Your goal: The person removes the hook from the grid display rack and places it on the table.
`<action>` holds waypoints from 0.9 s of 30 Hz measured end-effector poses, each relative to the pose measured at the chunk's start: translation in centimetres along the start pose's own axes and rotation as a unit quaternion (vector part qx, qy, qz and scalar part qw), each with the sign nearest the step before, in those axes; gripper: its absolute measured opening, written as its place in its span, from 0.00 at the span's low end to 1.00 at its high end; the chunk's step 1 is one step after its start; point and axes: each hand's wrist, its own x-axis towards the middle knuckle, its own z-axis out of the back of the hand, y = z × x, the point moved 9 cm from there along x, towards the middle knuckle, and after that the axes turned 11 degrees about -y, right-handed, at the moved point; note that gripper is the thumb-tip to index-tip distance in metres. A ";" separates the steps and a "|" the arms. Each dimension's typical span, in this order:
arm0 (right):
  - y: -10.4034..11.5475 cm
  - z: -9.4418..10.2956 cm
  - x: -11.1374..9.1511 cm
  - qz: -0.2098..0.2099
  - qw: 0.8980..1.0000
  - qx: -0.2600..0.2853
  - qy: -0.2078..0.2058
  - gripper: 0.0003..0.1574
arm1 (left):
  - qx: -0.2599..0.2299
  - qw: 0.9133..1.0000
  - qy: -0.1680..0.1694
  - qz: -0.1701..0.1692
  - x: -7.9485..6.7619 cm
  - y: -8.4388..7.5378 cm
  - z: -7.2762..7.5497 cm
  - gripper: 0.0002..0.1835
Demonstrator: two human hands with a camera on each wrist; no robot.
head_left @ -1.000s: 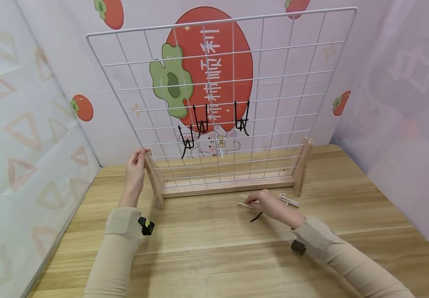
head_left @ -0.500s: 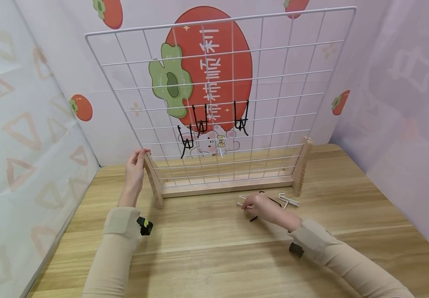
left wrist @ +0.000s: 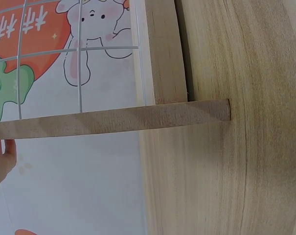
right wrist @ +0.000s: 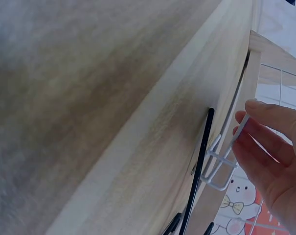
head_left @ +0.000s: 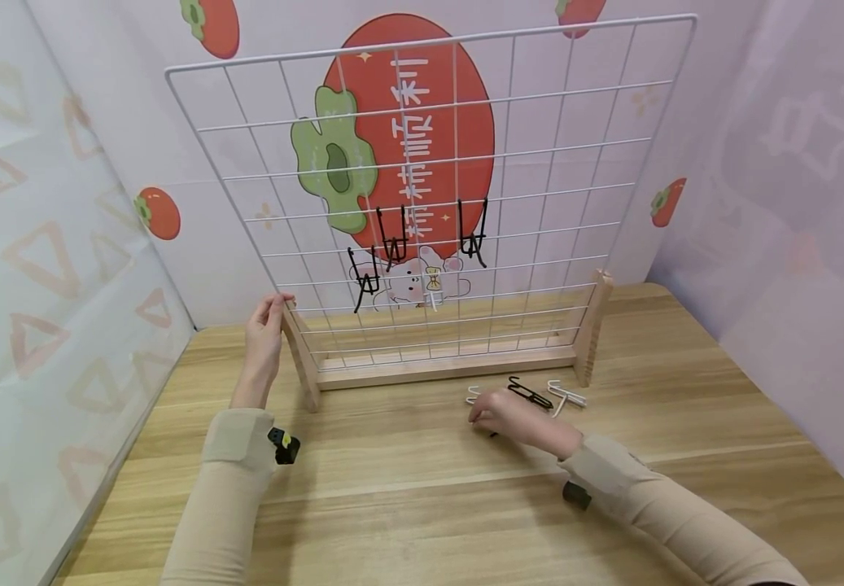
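Note:
My left hand (head_left: 264, 338) holds the top of the left wooden upright (head_left: 300, 358) of a white wire grid rack (head_left: 432, 37). In the left wrist view, only part of that hand (left wrist: 2, 164) shows below the upright (left wrist: 108, 121). My right hand (head_left: 517, 419), low over the table before the rack, pinches a white wire hook (right wrist: 239, 129) by its prong between thumb and fingers. Its double-wire end points down beside a black hook (right wrist: 195, 177). On the table behind the hand lie a black hook (head_left: 530, 395) and a white hook (head_left: 568, 396).
Three black hooks, at left (head_left: 366, 282), middle (head_left: 394, 244) and right (head_left: 473, 242), hang on the grid, with a small white hook (head_left: 433, 300) lower down. A wooden crossbar (head_left: 443, 369) joins the rack's feet on the wooden table (head_left: 407, 505). Patterned sheets (head_left: 758, 203) enclose the back and sides.
My right hand has shifted slightly left and nearer to me, uncovering more of the black hook behind it. My left hand keeps its hold on the upright.

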 end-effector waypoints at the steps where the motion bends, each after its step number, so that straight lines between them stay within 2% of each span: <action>1: 0.0 0.0 0.0 0.000 1.000 0.001 -0.001 0.03 | 0.002 1.000 0.001 -0.001 0.0 -0.1 0.0 0.07; 10: 0.2 0.3 0.1 -0.010 1.000 0.006 -0.010 0.05 | -0.005 1.000 -0.002 0.002 -0.1 -0.1 0.0 0.08; 16: 0.6 1.3 0.4 -0.004 1.000 -0.001 -0.023 0.05 | 0.005 1.000 0.000 0.005 -0.1 -0.1 0.0 0.09; 20: 1.0 2.1 0.8 -0.004 0.999 0.015 -0.031 0.06 | 0.003 1.000 0.001 0.006 -0.2 -0.2 0.0 0.09; 24: 1.0 3.1 1.3 -0.004 0.998 0.024 -0.050 0.05 | -0.002 1.000 0.003 0.008 -0.3 -0.2 -0.1 0.09; 27: 1.3 4.1 1.7 0.017 0.997 0.021 -0.076 0.05 | -0.002 1.000 0.003 0.007 -0.2 -0.1 -0.1 0.09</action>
